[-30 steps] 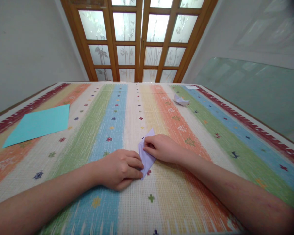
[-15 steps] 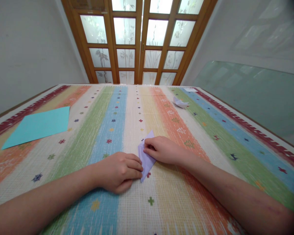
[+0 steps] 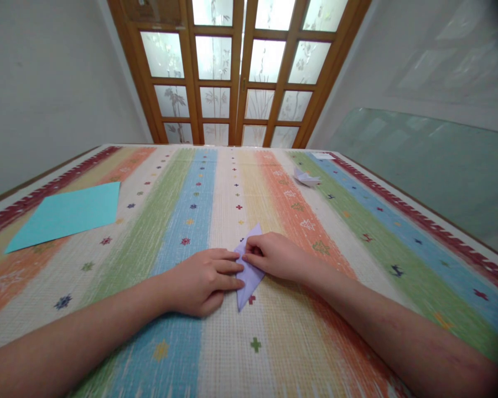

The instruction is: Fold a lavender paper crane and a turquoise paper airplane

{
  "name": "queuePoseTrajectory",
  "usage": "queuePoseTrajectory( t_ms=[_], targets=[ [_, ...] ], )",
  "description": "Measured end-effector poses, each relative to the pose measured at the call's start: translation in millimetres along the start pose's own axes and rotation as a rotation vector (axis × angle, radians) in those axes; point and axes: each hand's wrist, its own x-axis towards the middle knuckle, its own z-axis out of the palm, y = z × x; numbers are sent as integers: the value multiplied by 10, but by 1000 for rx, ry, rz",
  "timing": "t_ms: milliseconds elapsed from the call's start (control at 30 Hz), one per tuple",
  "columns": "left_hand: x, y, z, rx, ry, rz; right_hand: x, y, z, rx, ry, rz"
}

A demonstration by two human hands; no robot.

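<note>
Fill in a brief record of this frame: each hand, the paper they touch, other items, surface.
Left hand: fingertips on lilac paper, left side
Right hand: thumb and fingers at its upper part; pinch or press unclear
Paper form: folded, pointed near and far ends
Other items: turquoise sheet, left; pale folded paper, far right
Surface: striped cloth

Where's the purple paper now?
In the head view, the purple paper lies just below centre on the striped tablecloth, touched by the left hand and right hand.
</note>
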Motion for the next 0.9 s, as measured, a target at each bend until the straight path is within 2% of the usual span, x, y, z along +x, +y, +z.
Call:
queuePoseTrajectory(
  t_ms=[300,567,733,900],
  targets=[
    [3,-32,-19,-16,-21,-7,-15,-11,-14,-22,-2,-14],
    [-4,-45,-58,-65,-109,-102,-2,-10,-13,-51,-21,-18],
    [20,-62,-62,-117,-62,-98,4,-28,-17,-61,-23,-16],
    [66,17,-74,-198,-24,-12,8,-27,-8,-78,-6,-9]
  ],
)
